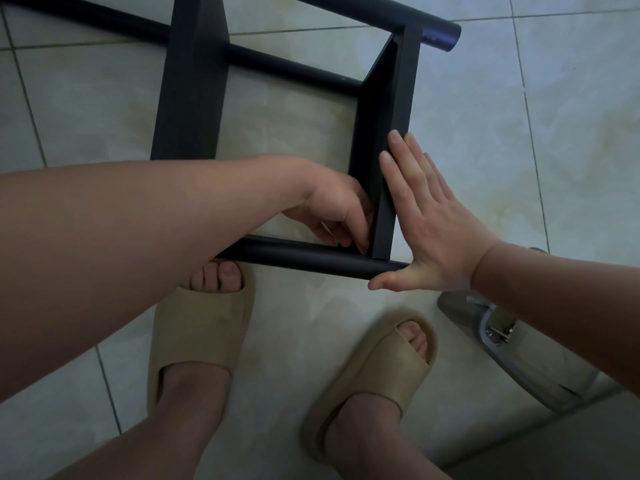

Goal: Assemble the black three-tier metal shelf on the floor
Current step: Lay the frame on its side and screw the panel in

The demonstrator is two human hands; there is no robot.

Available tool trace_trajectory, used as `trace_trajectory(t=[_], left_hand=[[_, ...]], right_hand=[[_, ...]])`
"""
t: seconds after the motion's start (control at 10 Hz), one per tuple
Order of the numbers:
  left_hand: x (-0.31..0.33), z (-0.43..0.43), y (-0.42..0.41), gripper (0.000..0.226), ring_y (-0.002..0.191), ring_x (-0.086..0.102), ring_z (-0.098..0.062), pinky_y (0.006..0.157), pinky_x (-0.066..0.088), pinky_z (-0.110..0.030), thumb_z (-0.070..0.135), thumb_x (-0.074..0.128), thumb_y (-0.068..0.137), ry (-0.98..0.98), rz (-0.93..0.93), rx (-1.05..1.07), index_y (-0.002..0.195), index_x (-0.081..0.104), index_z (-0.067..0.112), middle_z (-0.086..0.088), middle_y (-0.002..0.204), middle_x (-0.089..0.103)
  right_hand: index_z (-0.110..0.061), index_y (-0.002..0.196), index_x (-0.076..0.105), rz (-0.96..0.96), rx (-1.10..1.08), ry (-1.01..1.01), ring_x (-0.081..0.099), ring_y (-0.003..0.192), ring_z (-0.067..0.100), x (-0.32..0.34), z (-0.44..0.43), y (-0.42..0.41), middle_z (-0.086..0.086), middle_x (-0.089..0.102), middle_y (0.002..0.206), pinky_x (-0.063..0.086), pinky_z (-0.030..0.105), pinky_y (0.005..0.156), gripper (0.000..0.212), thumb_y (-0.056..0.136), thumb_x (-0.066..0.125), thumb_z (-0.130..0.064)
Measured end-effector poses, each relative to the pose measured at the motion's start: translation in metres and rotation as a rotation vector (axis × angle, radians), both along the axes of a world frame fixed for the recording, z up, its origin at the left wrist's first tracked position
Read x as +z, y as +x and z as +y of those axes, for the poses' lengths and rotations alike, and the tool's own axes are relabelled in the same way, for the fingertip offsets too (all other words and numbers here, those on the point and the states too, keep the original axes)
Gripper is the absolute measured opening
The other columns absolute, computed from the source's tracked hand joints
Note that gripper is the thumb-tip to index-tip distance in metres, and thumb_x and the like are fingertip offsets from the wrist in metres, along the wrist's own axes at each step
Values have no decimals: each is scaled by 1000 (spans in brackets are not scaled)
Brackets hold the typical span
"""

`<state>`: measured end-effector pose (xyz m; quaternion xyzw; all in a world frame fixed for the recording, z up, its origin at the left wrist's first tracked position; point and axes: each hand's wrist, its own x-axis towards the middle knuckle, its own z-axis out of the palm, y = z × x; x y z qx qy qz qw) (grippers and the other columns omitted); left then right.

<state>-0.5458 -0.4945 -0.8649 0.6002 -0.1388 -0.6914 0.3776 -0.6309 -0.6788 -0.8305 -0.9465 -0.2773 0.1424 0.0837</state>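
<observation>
The black metal shelf [194, 98] lies on its side on the tiled floor [554, 133], filling the view from the centre up to 12 o'clock. One flat tier [389, 140] stands on edge just right of centre, and a second tier crosses at 11 o'clock. The near tube [304, 256] runs across the middle, just above the toes of the left slipper [197, 327]. A far tube [446, 32] ends open at 1 o'clock.

The left hand [336, 213] reaches into the inner corner where the end tier meets the near tube. Its fingers are curled tight at the joint. Whether they pinch a screw or nut is hidden, so I cannot tell. The right hand [429, 223] is spread wide and flat, with straight fingers pressed against the tier's outer face and the thumb under the tube's end.

The step in hand looks like fastening this end tier to the near tube, with the right hand bracing the panel square. The next move likely calls for steady counter-pressure from the right while the left seats or turns the fastener, keeping the hole and tube lined up so nothing cross-threads or slips.

The right slipper [374, 368] sits at 6 o'clock. A grey metal object [512, 348] lies at 4 o'clock, and I cannot make out what it is.
</observation>
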Motion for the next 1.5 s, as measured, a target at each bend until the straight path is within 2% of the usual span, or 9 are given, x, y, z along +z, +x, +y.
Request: trace_trajectory(t=[0.2,0.3,0.4,0.6,0.9,1.1,1.2,1.4,1.5], left_hand=[[2,0,2,18,93,65,-14,95,48,-36,15,70,88,47,-2,-17,106,72,19,4,96,74],[0,0,1,13,90,64,-14,94,49,-35,22,69,89,57,-11,-26,100,74,21,5,96,76],[-2,-2,-2,6,79,63,-11,85,52,-29,16,70,88,39,8,-20,90,74,20,5,84,75],[-2,-2,0,12,76,59,-11,82,50,-27,7,71,87,20,20,-9,94,71,16,1,85,71],[-2,0,1,20,108,66,-16,97,46,-37,20,69,88,68,26,-34,107,74,20,6,102,76],[-5,-3,-3,9,83,67,-11,81,48,-27,13,69,88,39,49,-20,90,74,20,4,87,75],[-3,-2,0,10,82,64,-11,79,48,-25,9,70,88,29,50,-18,92,73,18,2,87,73],[-2,-2,0,17,89,65,-14,88,47,-30,2,65,90,8,105,18,94,70,17,2,90,73],[-4,0,0,13,93,66,-15,90,47,-32,14,64,91,27,149,-2,96,73,20,3,97,74]], right_hand=[[3,159,0,-2,0,7,-9,155,40,-1,0,0,24,-5,167,10,61,124,134,76,34,-97],[3,159,0,-5,1,3,-8,155,40,-1,0,0,25,-5,167,11,62,124,134,76,34,-97],[3,159,0,-11,4,1,-8,155,41,-1,-1,0,25,-5,167,11,62,123,134,76,34,-97],[3,159,1,-14,2,-2,-6,155,41,-1,-1,0,26,-3,167,12,61,124,134,76,36,-96],[4,159,1,-7,0,2,-7,155,41,-1,-1,0,26,-4,167,10,61,124,134,76,35,-96],[4,158,2,-12,5,2,-7,155,42,-2,-1,0,26,-3,167,11,62,124,134,76,36,-96],[4,158,2,-14,4,1,-7,155,41,-1,-1,0,26,-3,167,11,62,123,134,76,36,-96],[4,158,2,-9,1,1,-7,155,41,-1,0,0,26,-4,167,11,62,124,134,76,34,-96],[4,159,1,-5,1,0,-7,155,41,-1,0,0,25,-4,167,11,62,123,134,76,34,-96]])
